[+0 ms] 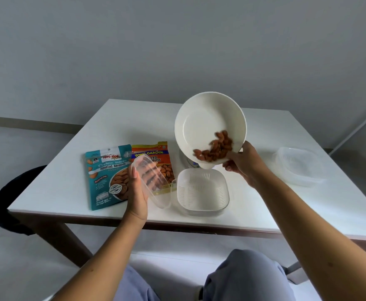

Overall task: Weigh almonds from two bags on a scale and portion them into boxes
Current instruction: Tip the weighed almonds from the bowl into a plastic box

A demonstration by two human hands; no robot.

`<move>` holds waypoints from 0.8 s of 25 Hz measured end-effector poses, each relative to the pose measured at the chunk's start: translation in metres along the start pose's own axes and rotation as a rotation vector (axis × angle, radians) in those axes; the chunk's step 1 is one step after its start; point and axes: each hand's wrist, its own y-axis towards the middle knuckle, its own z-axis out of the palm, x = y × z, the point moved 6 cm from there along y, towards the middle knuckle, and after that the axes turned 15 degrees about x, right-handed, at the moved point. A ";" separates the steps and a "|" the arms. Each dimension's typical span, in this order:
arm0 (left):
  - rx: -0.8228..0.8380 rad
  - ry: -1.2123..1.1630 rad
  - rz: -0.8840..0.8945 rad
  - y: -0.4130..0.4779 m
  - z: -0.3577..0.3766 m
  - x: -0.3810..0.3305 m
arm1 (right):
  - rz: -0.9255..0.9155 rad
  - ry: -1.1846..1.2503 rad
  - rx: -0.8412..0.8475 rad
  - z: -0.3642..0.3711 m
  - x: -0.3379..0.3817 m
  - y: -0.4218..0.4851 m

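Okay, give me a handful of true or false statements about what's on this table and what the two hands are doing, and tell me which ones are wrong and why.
1. The right hand tilts a white bowl with almonds sliding toward its lower rim. True.
2. The left hand holds the teal almond bag. False: that bag lies flat on the table; the left hand's grip is on a clear lid.
3. The open box under the bowl is already full of almonds. False: no almonds show in it.
4. An orange almond bag lies beside the teal one. True.
5. A second clear container sits at the table's right side. True.
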 end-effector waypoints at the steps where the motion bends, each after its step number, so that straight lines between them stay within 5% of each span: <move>1: 0.002 0.006 -0.003 0.001 0.000 0.000 | 0.000 -0.002 0.008 0.001 -0.003 -0.007; 15: 0.002 -0.053 -0.079 0.002 -0.010 0.016 | -0.521 -0.354 -0.095 0.006 -0.005 -0.061; 20: -0.020 -0.014 -0.048 0.003 -0.006 0.010 | -0.493 -0.313 -0.117 0.004 -0.005 -0.053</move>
